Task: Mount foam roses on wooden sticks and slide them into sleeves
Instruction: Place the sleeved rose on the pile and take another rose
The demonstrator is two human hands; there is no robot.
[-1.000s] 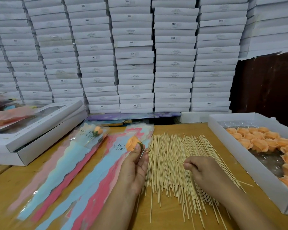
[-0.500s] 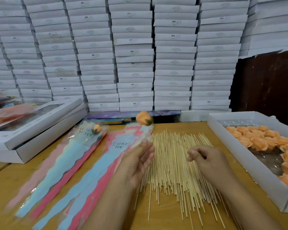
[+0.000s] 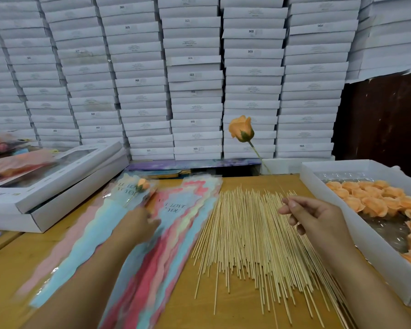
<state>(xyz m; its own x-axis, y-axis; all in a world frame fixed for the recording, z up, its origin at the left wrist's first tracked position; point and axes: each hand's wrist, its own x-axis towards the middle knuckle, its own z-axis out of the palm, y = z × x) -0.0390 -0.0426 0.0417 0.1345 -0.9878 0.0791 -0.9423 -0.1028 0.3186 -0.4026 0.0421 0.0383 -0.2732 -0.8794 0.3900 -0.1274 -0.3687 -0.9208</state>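
Note:
An orange foam rose [image 3: 241, 128] sits on top of a thin wooden stick [image 3: 259, 156], held upright above the table. My right hand [image 3: 316, 216] pinches the lower end of that stick over the spread pile of wooden sticks [image 3: 249, 236]. My left hand [image 3: 138, 224] rests on the stack of pastel "I love you" sleeves [image 3: 176, 224], its fingers blurred. Beside it lies a sleeve holding a mounted rose [image 3: 143, 185].
A white tray of loose orange roses [image 3: 375, 200] stands at the right. Flat white window boxes [image 3: 50, 184] lie at the left. Tall stacks of white boxes [image 3: 195, 77] wall off the back of the wooden table [image 3: 180, 300].
My left hand let go of the rose and moved left onto the sleeves. My right hand swung the stick up, so the rose rose from table height to well above it.

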